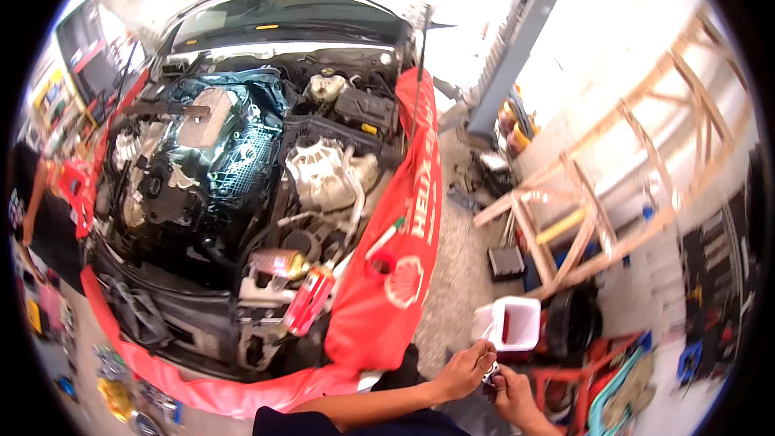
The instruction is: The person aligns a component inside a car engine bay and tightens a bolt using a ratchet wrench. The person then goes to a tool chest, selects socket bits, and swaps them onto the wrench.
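Note:
At the lower right, my left hand and my right hand are close together, both with closed fingers. Between their fingertips is a small shiny metal part, too small and partly covered for me to tell its kind. Just beyond my hands stands a white square plastic container with something red inside. To my left is the open engine bay of a car with its engine. A red cover drapes over the fender and front edge.
A red spray can and another can lie on the bay's near right corner. A green-and-white tube rests on the cover. On the right are a wooden frame, a grey lift post and a red trolley. Another person stands far left.

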`<action>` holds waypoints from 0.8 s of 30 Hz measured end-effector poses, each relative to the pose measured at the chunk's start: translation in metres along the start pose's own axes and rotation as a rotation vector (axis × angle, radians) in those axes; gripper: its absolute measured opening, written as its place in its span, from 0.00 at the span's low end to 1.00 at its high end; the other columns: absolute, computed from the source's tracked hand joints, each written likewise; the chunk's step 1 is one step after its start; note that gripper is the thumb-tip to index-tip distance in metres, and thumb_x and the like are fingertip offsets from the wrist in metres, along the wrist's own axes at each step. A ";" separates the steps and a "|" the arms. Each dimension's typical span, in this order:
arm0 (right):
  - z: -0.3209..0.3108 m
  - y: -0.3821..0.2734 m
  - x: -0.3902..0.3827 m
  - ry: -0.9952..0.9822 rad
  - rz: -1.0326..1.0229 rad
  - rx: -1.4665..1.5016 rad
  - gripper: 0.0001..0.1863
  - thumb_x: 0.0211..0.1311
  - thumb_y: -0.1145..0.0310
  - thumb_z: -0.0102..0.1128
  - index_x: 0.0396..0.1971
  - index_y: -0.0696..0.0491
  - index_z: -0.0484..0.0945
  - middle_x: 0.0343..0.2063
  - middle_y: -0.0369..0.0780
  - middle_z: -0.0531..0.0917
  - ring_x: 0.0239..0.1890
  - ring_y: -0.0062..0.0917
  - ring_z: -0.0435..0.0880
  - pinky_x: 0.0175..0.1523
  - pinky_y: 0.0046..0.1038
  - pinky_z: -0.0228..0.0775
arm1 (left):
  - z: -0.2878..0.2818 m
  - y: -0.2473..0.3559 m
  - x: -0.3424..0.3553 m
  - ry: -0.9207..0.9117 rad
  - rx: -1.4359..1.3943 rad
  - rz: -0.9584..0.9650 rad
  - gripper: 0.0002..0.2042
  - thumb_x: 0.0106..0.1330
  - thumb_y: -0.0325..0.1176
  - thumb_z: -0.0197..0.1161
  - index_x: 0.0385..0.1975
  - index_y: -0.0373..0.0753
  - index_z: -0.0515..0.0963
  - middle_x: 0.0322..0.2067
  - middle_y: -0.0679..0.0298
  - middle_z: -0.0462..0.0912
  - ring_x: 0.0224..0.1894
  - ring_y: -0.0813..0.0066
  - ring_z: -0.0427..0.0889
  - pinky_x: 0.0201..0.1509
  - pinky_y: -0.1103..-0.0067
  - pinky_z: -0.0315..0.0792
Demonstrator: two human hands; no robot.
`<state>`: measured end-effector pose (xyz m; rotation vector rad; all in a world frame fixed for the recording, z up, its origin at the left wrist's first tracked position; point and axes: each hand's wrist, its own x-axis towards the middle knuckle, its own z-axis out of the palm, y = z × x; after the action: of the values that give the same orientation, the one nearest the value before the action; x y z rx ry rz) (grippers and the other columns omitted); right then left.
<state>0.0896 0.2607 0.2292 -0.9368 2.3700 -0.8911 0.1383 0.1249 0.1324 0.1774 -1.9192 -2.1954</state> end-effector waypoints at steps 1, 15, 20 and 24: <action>-0.001 0.023 0.025 0.065 -0.057 -0.036 0.17 0.72 0.59 0.48 0.34 0.59 0.76 0.17 0.42 0.79 0.19 0.27 0.80 0.26 0.28 0.70 | -0.002 -0.004 0.026 0.060 0.005 -0.018 0.21 0.74 0.51 0.44 0.46 0.36 0.71 0.31 0.51 0.80 0.38 0.50 0.81 0.42 0.67 0.72; -0.072 -0.152 0.411 -0.650 -0.727 -0.281 0.17 0.59 0.66 0.62 0.46 0.59 0.75 0.29 0.48 0.82 0.32 0.37 0.85 0.35 0.32 0.75 | -0.242 0.073 0.216 0.655 -0.236 0.113 0.12 0.70 0.40 0.59 0.43 0.37 0.78 0.31 0.70 0.79 0.32 0.87 0.71 0.35 0.84 0.68; -0.014 -0.260 0.580 -0.749 -1.215 -0.807 0.12 0.62 0.62 0.57 0.43 0.50 0.75 0.26 0.46 0.81 0.30 0.42 0.83 0.33 0.42 0.73 | -0.371 0.105 0.230 0.998 0.361 0.388 0.43 0.57 0.66 0.61 0.59 0.32 0.63 0.49 0.57 0.75 0.53 0.64 0.74 0.62 0.69 0.65; 0.064 -0.388 0.696 -0.694 -1.705 -1.001 0.07 0.55 0.67 0.60 0.33 0.52 0.80 0.26 0.45 0.82 0.31 0.41 0.84 0.34 0.42 0.75 | -0.496 0.107 0.254 1.237 0.583 0.120 0.28 0.58 0.26 0.70 0.57 0.34 0.66 0.44 0.52 0.81 0.46 0.67 0.82 0.49 0.74 0.75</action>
<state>-0.1719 -0.4855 0.3463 -3.0258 0.8218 0.4315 0.0172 -0.4267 0.1820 1.1366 -1.5762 -0.8809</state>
